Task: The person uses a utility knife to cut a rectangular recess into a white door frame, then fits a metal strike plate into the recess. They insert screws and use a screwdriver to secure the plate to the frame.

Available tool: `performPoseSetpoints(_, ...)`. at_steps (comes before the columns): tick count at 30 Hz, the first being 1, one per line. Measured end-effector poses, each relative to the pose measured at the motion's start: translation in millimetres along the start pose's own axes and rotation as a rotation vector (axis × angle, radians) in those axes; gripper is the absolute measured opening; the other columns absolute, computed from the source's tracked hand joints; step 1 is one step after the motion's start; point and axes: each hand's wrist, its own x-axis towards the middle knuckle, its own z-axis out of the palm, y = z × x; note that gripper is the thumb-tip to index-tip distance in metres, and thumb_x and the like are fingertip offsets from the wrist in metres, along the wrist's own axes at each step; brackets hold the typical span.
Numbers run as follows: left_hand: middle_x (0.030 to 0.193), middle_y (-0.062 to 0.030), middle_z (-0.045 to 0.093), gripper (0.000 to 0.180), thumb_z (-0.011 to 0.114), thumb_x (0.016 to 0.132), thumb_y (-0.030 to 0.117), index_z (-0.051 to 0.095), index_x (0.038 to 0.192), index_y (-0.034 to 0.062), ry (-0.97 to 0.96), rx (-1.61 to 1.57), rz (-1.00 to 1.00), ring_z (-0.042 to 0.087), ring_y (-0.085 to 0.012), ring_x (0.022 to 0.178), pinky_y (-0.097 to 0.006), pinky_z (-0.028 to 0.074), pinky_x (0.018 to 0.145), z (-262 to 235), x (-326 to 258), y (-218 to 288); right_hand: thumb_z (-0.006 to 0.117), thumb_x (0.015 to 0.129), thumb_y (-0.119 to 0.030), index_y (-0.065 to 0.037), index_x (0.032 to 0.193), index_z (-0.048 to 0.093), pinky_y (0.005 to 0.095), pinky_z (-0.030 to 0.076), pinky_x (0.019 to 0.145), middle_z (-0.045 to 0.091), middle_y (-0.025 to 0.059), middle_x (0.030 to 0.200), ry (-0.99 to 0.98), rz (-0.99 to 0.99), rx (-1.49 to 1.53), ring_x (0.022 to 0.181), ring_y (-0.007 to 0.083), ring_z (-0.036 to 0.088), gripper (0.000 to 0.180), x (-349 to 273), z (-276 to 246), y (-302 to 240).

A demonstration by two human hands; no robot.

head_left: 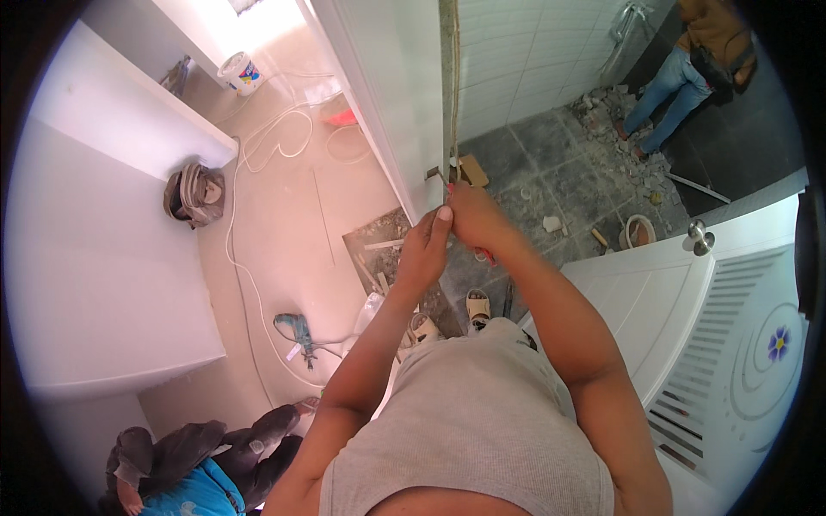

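Note:
In front of my chest, my right hand [475,217] is closed around a red-handled tool [489,256]. Red also shows above the fist, with a thin metal tip reaching to a small notch [433,173] in the edge of the white door frame [413,129]. Most of the tool is hidden by the fist, so its exact kind is unclear. My left hand [423,251] is beside the right one, low against the frame, thumb up and fingers drawn together. What lies between those fingers is hidden.
Right of me, a white door [632,301] with a round knob [701,236] stands open. Rubble [602,120] lies by another person [680,86]. A bucket [637,230] sits on dark tiles. On the left are a power tool [295,337], cables, a backpack [196,193] and a seated person [206,464].

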Motion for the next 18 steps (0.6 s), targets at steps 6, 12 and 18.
performPoseSetpoints(6, 0.108, -0.0127, 0.067, 0.052, 0.046, 0.108, 0.043, 0.062, 0.128, -0.003, -0.002, -0.133, -0.184, 0.06, -0.0147, 0.101, -0.03, 0.05, 0.085, -17, -26, -36, 0.045, 0.106, -0.027, -0.001, 0.1, 0.055, 0.0332, 0.049, 0.043, 0.059, 0.0077, 0.068, -0.068, 0.057, 0.673, 0.045, 0.0178, 0.058, 0.029, -30, 11, 14)
performPoseSetpoints(12, 0.092, -0.0054, 0.061, 0.032, 0.06, 0.102, 0.03, 0.057, 0.113, 0.0001, 0.057, -0.01, -0.078, 0.058, -0.0151, 0.084, -0.031, 0.049, 0.08, -12, -32, -32, 0.051, 0.105, -0.03, -0.004, 0.098, 0.054, 0.03, 0.047, 0.043, 0.056, 0.0041, 0.068, 0.132, 0.139, 0.868, 0.047, 0.0136, 0.056, 0.027, -37, 48, 70)
performPoseSetpoints(18, 0.096, -0.0055, 0.058, 0.034, 0.053, 0.105, 0.037, 0.054, 0.107, 0.0028, 0.081, -0.295, -0.282, 0.057, -0.0156, 0.087, -0.032, 0.049, 0.078, -2, -15, -13, 0.071, 0.095, -0.019, -0.007, 0.1, 0.059, 0.0266, 0.047, 0.043, 0.057, 0.0009, 0.069, 0.131, 0.124, 1.376, 0.047, 0.0098, 0.055, 0.018, -41, 68, 91)
